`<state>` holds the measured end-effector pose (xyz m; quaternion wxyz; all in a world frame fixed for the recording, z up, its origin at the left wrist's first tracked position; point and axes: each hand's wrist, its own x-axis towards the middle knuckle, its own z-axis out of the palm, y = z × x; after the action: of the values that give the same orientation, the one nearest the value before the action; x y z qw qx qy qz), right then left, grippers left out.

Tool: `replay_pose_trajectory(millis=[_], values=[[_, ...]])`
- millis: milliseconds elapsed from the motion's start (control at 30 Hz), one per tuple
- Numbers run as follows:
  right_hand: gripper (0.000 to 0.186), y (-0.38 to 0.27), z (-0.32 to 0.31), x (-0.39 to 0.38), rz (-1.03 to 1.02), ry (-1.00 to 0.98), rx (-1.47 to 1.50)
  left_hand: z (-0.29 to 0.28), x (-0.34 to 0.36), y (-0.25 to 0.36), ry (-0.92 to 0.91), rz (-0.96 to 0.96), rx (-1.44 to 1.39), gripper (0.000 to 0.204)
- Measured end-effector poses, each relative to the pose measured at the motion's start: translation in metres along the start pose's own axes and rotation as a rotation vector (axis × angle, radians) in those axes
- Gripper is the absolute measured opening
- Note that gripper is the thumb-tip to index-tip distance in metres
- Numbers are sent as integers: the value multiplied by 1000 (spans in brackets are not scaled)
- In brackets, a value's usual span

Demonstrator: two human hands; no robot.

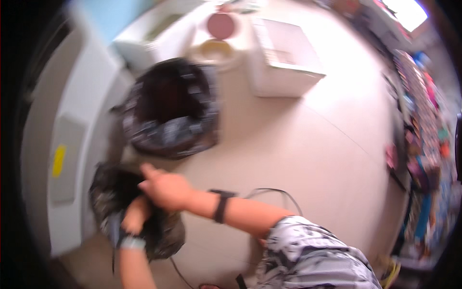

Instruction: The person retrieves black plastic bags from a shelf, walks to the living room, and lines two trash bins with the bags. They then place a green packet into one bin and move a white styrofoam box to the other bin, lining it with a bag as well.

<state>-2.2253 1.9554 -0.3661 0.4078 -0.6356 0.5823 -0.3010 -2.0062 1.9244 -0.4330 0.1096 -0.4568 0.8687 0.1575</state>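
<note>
The picture is blurred by motion. A dark patterned bag (108, 192) sits low at the left, against a white cabinet. My left hand (135, 215), with a pale band at its wrist, is closed on the bag's dark inner edge. My right hand (166, 189), with a black wristband, lies on the bag's rim just above the left hand, one finger stretched toward the upper left. The blur hides whether it grips the bag. A second dark, round, patterned bin (168, 111) stands open just beyond the bag.
A white cabinet (72, 144) with a yellow sticker runs along the left. Farther off stand a white box (284, 53), a pale bucket (216, 52) and a pink round lid (221, 25). A thin cable (276, 191) loops on the beige floor. Shelves of colourful goods (423, 120) line the right.
</note>
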Motion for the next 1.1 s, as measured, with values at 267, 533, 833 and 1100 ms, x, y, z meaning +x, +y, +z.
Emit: replay_pose_trajectory(millis=[267,533,833,1100], values=[[48,-2,1,-4,-229,126,-67,-47,-93,-42,787,-319,-21,59],[34,27,-20,-1,-200,217,-71,-49,-126,-18,282,-627,-518,46],[38,10,-30,-24,-400,121,-182,-47,-97,-5,624,-542,-460,45],[42,37,-32,-29,-143,57,-37,6,-148,-49,625,-524,-1366,57]])
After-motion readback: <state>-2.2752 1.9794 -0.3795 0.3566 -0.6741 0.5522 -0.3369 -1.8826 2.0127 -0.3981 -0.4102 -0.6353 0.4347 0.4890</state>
